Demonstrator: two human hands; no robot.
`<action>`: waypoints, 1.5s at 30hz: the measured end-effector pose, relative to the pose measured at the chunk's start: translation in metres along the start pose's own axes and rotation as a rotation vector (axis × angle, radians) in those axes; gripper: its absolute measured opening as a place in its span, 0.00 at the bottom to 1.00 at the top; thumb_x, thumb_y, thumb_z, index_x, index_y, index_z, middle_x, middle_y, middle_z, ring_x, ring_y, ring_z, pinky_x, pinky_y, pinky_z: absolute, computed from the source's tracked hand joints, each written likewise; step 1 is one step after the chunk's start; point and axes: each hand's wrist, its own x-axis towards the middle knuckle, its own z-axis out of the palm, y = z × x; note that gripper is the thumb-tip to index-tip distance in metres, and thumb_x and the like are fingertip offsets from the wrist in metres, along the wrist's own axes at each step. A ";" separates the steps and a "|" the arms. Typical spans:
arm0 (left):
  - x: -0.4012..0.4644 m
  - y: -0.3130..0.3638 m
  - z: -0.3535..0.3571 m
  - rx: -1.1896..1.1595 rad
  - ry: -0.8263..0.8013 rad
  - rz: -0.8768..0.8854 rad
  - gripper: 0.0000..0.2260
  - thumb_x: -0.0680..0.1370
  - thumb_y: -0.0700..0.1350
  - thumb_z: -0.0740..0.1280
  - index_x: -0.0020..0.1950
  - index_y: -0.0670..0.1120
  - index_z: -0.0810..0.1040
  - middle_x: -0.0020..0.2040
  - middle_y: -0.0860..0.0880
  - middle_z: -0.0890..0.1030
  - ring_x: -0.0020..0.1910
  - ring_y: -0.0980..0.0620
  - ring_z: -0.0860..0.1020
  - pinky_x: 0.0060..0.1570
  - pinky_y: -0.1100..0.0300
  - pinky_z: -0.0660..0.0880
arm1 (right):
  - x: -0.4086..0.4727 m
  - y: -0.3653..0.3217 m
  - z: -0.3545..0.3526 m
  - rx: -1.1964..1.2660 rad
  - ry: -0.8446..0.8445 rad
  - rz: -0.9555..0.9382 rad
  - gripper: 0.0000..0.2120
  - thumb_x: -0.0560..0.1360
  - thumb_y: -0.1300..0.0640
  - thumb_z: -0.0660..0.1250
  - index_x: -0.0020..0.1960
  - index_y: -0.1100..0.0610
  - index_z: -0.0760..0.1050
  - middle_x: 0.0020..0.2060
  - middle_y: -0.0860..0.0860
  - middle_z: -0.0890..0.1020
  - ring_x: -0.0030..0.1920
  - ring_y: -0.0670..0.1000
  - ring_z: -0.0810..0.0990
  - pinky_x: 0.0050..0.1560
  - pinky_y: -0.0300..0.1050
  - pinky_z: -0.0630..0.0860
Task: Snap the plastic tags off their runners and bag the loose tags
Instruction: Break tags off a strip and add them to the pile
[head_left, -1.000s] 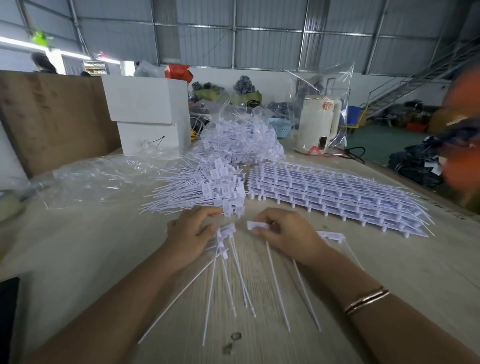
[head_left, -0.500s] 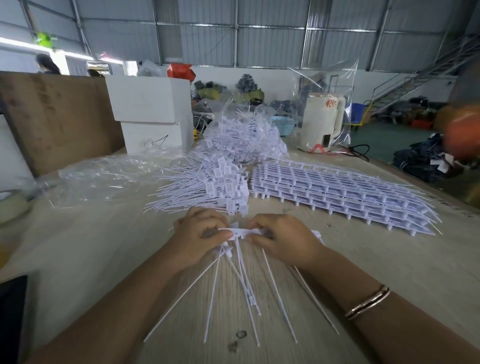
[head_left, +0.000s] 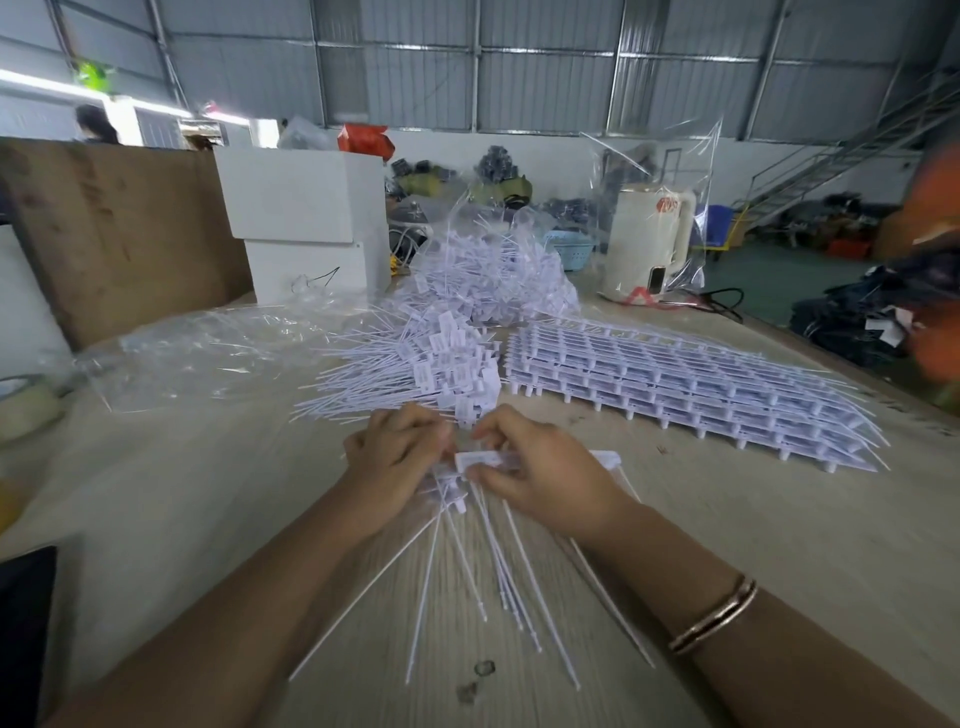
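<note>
Left hand (head_left: 397, 457) fingers curl round a fan of tags (head_left: 467, 561), grip point hidden; right hand (head_left: 540, 467) pinches a white runner strip (head_left: 483, 460), its far end covered; behind, clear bag (head_left: 498, 260) holds loose tags.

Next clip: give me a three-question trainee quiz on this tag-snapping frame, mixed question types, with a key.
1. True or false: the stack of unsnapped runners lies on the table to the right of the loose tag pile.
2. What does the right hand pinch?
A. a roll of tape
B. a white tag strip
C. a clear bag
3. Fill in: the tails of the tags gripped by the left hand fan out ____ the person.

Key: 1 true; 2 B, the white tag strip; 3 toward.
</note>
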 end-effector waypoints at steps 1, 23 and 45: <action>-0.001 0.000 0.000 0.014 -0.058 0.003 0.15 0.73 0.63 0.54 0.41 0.61 0.78 0.49 0.62 0.76 0.57 0.55 0.69 0.64 0.44 0.61 | 0.002 -0.004 0.002 0.008 0.008 -0.026 0.17 0.73 0.47 0.68 0.58 0.53 0.71 0.48 0.48 0.81 0.45 0.48 0.80 0.45 0.44 0.74; 0.001 -0.002 0.002 0.189 0.084 0.059 0.14 0.75 0.56 0.58 0.52 0.54 0.79 0.56 0.58 0.74 0.60 0.52 0.68 0.62 0.50 0.58 | -0.010 0.027 -0.022 0.009 -0.009 0.157 0.11 0.74 0.48 0.66 0.56 0.49 0.73 0.45 0.43 0.79 0.42 0.45 0.78 0.45 0.44 0.78; 0.003 -0.012 -0.007 -0.008 0.089 0.110 0.07 0.71 0.57 0.63 0.43 0.56 0.76 0.49 0.57 0.78 0.57 0.50 0.72 0.61 0.42 0.63 | -0.011 0.044 -0.028 0.300 0.101 0.313 0.07 0.78 0.52 0.62 0.43 0.49 0.77 0.35 0.46 0.80 0.32 0.40 0.76 0.37 0.37 0.72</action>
